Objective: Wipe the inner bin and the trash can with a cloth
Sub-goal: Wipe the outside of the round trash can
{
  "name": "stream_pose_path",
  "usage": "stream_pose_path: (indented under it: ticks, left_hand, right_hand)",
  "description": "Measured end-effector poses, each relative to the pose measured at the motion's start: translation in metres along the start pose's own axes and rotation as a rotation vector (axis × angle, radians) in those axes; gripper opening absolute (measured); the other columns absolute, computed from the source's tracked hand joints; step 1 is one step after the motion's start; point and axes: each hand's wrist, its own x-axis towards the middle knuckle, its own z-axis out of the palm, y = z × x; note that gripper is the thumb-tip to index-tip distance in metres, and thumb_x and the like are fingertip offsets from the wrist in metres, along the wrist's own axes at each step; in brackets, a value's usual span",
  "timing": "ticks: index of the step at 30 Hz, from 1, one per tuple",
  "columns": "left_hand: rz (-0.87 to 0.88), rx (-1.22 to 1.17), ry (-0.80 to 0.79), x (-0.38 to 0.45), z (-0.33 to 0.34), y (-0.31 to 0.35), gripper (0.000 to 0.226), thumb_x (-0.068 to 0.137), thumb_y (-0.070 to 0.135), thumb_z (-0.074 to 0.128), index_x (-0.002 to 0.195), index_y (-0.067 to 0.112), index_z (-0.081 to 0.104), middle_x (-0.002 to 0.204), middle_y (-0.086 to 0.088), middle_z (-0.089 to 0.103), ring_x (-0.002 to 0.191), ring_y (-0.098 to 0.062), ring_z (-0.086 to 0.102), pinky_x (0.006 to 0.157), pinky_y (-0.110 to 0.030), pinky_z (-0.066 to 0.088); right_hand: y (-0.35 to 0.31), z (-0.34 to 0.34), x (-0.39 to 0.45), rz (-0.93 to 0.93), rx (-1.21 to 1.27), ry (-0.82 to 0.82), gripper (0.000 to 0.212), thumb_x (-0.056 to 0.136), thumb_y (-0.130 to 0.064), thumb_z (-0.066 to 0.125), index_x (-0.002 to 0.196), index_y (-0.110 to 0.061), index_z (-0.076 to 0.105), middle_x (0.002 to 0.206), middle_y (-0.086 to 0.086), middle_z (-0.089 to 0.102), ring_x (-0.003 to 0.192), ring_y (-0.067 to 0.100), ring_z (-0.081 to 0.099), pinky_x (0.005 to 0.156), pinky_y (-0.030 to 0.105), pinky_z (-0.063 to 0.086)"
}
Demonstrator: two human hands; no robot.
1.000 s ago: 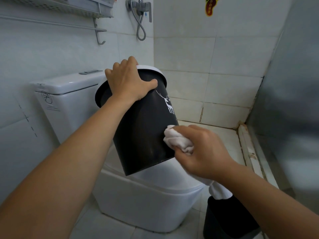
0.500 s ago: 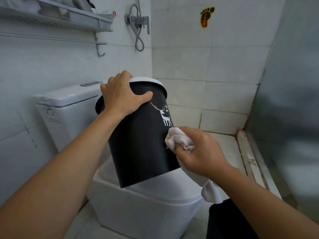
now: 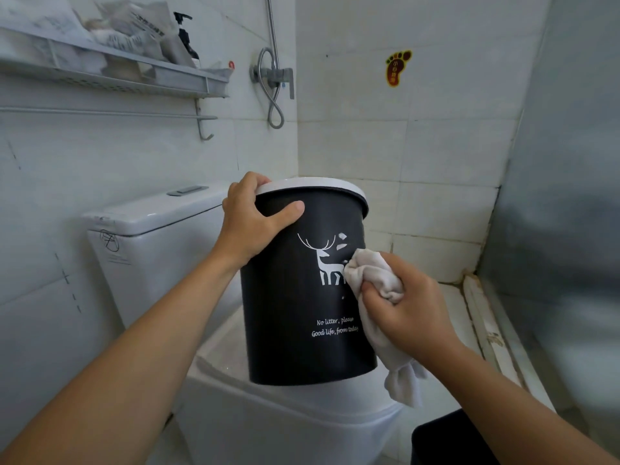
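Dark bin, perhaps, cut off.

- The left hand is gripping the trash can at its rim, at about 10 o'clock from the frame's centre; its fingers are curling over the top edge, and the thumb is stretching across the black wall toward 3 o'clock.
- The left forearm is reaching up from the 7 o'clock corner, bare, with the wrist nearly straight.
- The right hand is bunching the cloth, fingers curled round it, and pressing the wad against the can's side.
- The right forearm is entering from 5 o'clock, bare.
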Motion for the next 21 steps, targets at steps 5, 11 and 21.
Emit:
stream_pose_path:
  ticks: [5, 11, 21]
  left_hand:
    - [0.021, -0.048, -0.057, 0.005, 0.010, 0.001, 0.042, 0.065, 0.059, 0.078, 0.086, 0.035, 0.050, 0.098, 0.001, 0.061, 0.096, -0.027, 0.060, 0.086, -0.051, 0.054]
    - [0.375, 0.364, -0.143, 0.011, 0.014, 0.026, 0.051, 0.078, 0.059, 0.050, 0.112, 0.023, 0.062, 0.102, 0.008, 0.062, 0.102, -0.023, 0.055, 0.100, -0.042, 0.039]
    - [0.507, 0.542, -0.029, -0.003, 0.043, 0.039, 0.061, 0.083, 0.074, 0.052, 0.120, 0.028, 0.064, 0.096, 0.010, 0.050, 0.092, -0.025, 0.053, 0.087, -0.044, 0.039]
  right_hand:
    - [0.002, -0.009, -0.004, 0.010, 0.005, -0.025, 0.012, 0.087, -0.032, 0.067, 0.098, -0.039, 0.069, 0.077, -0.011, 0.069, 0.074, 0.010, 0.066, 0.064, 0.037, 0.054]
    - [0.005, -0.009, -0.009, -0.037, 0.003, -0.054, 0.018, 0.089, -0.022, 0.069, 0.102, -0.036, 0.068, 0.079, -0.010, 0.068, 0.077, 0.012, 0.066, 0.064, 0.038, 0.053]
    - [-0.003, -0.009, 0.029, -0.061, 0.063, 0.138, 0.032, 0.089, -0.045, 0.065, 0.121, -0.043, 0.065, 0.093, -0.013, 0.070, 0.088, 0.011, 0.067, 0.074, 0.042, 0.057]
